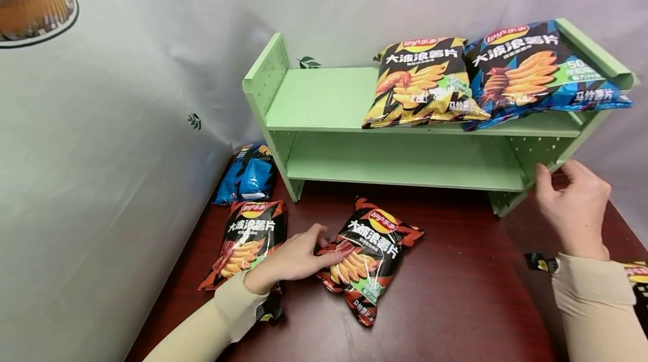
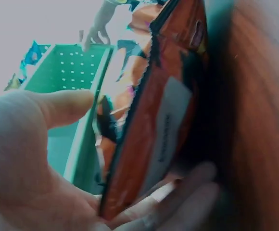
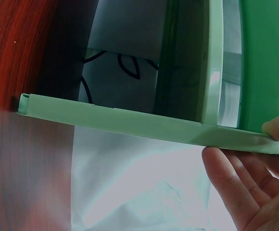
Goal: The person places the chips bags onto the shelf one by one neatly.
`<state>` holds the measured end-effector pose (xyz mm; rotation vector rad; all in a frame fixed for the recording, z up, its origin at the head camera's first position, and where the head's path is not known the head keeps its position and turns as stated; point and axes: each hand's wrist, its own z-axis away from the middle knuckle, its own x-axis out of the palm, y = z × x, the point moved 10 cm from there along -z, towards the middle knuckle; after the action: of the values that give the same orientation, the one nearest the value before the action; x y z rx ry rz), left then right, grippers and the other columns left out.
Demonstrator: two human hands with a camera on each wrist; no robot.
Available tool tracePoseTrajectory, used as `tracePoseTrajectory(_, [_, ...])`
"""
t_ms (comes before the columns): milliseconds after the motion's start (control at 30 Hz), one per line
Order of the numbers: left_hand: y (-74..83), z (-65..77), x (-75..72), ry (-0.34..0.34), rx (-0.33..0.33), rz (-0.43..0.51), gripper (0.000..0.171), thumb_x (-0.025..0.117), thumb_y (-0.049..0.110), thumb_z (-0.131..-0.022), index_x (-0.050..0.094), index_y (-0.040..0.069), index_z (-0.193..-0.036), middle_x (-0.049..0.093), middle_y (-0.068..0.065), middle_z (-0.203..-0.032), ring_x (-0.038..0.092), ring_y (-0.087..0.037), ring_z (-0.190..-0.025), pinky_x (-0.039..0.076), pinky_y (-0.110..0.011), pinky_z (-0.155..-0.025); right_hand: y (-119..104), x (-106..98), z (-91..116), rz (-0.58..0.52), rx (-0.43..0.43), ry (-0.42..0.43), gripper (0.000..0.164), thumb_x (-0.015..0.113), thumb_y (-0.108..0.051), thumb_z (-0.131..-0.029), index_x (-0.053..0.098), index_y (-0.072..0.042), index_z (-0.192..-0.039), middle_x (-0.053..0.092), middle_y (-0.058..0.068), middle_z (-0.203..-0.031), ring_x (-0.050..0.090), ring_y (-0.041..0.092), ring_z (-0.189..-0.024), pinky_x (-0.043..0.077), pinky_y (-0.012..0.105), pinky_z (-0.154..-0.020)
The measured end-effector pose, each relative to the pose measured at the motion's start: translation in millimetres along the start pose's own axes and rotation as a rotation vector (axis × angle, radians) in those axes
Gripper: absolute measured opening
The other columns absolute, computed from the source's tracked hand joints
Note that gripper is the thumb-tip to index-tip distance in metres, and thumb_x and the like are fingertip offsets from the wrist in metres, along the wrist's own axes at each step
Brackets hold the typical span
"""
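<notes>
On the table, a red-and-black bag of potato chips [image 1: 374,247] lies face up below the shelf. My left hand [image 1: 298,255] holds it by its left side. The left wrist view has the thumb along one face of the bag [image 2: 146,139] and the other fingers curled beneath it. At the far right, my right hand [image 1: 577,202] grips the front edge of the green shelf's [image 1: 405,159] side panel. Seen from the right wrist, the thumb lies on the inner side of the panel [image 3: 115,120] and the fingers on the outer side.
A yellow chip bag [image 1: 422,81] and a blue chip bag [image 1: 536,69] rest on the upper tier at the right. Another red bag [image 1: 248,232] lies behind my left wrist, with blue packaging [image 1: 248,173] against the left wall. A yellow-and-black package [image 1: 639,283] shows at the right edge.
</notes>
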<state>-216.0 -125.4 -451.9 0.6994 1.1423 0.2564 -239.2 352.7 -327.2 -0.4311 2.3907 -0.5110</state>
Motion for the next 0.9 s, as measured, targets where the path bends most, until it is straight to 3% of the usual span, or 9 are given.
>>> tracePoseTrajectory(100, [-2.5,-2.5,9.0,-0.062,-0.01,0.131,0.072,0.072,0.057,-0.091,0.056,0.004,-0.137,0.069,-0.004,-0.113,0.068,-0.013,-0.086,0.059,-0.037,-0.078,0,0,0,-0.002,0.001,-0.001,0.03,0.064,-0.02,-0.094,0.07,0.009,-0.093,0.07,0.03,-0.084,0.027,-0.036,-0.077,0.027,0.02,-0.061])
tracePoseTrajectory(200, [-2.4,-4.3,16.5,-0.099,-0.007,0.204,0.066,0.075,0.048,-0.091,0.058,0.003,-0.135,0.069,-0.007,-0.111,0.067,-0.013,-0.084,0.058,-0.032,-0.076,0,0,1,-0.005,0.0,0.0,0.03,0.064,-0.02,-0.094,0.07,0.009,-0.093,0.07,0.03,-0.084,0.027,-0.036,-0.077,0.028,0.019,-0.061])
tracePoseTrajectory(400, [-4.0,-8.0,22.8,-0.073,-0.014,0.257,0.063,0.078,0.04,-0.09,0.059,-0.001,-0.134,0.07,-0.004,-0.106,0.062,-0.012,-0.094,0.051,-0.031,-0.088,0,0,0,0.002,0.002,-0.001,0.03,0.064,-0.02,-0.094,0.07,0.01,-0.094,0.07,0.031,-0.084,0.027,-0.036,-0.078,0.028,0.021,-0.061])
tracePoseTrajectory(633, [-4.6,-9.3,28.5,-0.087,-0.017,0.468,0.049,0.078,0.023,-0.091,0.057,-0.006,-0.125,0.072,-0.007,-0.097,0.066,-0.011,-0.08,0.053,-0.026,-0.075,0,-1,0,0.0,0.0,0.004,0.03,0.064,-0.019,-0.094,0.071,0.01,-0.094,0.07,0.03,-0.084,0.028,-0.035,-0.077,0.027,0.018,-0.061])
tracePoseTrajectory(900, [-4.0,-8.5,34.0,-0.122,-0.003,0.616,0.034,0.075,0.015,-0.093,0.058,-0.004,-0.115,0.07,-0.002,-0.088,0.066,-0.009,-0.074,0.053,-0.023,-0.069,0,-1,-1,0.0,-0.009,0.005,0.029,0.064,-0.02,-0.093,0.07,0.009,-0.093,0.069,0.03,-0.083,0.027,-0.035,-0.078,0.027,0.021,-0.06])
